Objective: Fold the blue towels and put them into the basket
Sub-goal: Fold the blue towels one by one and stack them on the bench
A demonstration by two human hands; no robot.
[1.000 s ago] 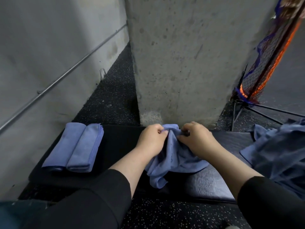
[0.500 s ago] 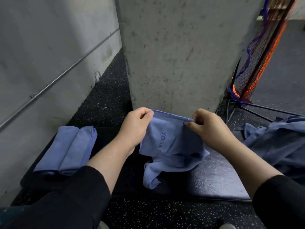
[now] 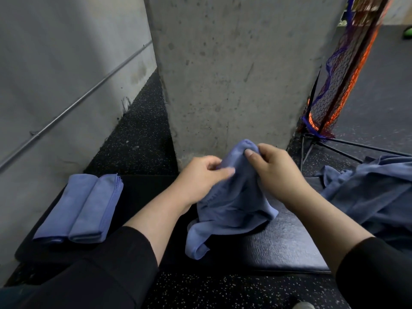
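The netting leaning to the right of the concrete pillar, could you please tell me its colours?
Black mesh with orange and purple-blue bands, clearest in the head view.

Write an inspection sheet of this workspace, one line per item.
Surface: black padded mat on speckled floor.
Job's things: loose towel held up mid-mat; folded towels at left; unfolded pile at right; no basket identifiable.
Clutter: nothing seen.
Hands: left hand and right hand both grip the loose towel's top.
Cables: nothing seen.
Surroundings: concrete pillar ahead, wall with rail at left, netted stand at right.
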